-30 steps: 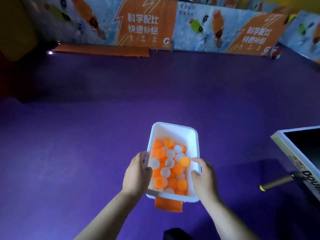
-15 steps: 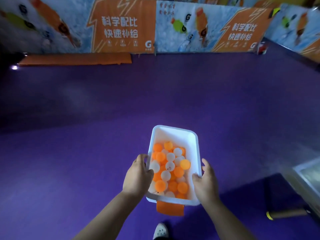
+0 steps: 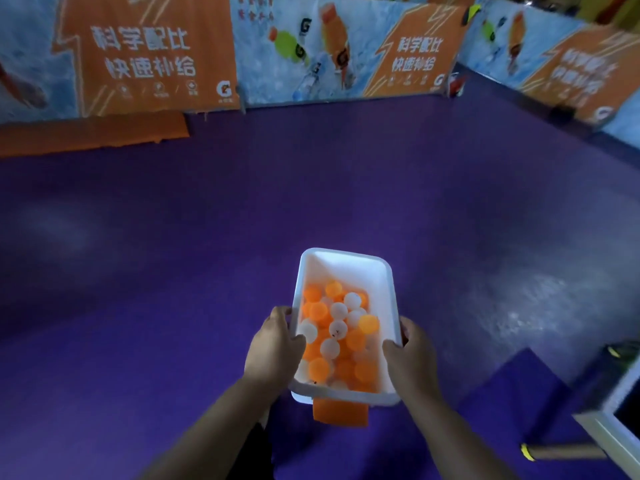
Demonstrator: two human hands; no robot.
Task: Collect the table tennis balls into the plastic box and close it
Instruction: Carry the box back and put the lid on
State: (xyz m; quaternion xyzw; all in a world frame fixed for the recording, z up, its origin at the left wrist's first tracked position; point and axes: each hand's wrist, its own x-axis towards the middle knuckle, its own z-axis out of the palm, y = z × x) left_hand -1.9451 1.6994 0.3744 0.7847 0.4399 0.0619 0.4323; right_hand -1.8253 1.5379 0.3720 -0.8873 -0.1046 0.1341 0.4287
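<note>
Both hands carry the white plastic box [image 3: 389, 296] above the purple floor [image 3: 173, 271]: the left hand [image 3: 273, 348] curls over its left rim, the right hand [image 3: 412, 355] over the right rim. Orange and white balls [image 3: 337, 336] are heaped at its near end, no lid on. A tilt or jolt could well spill them, and I see no lid nearby.

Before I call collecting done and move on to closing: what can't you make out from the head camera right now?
- Lid: none in the head view; the orange piece under the plastic box is mostly hidden by it.
- Lower table tennis balls: covered by the top layer, no count.
- Fingers of the left hand and right hand: partly behind the box walls.
- Floor past the frame edges: cut off, strays unknown.
</note>
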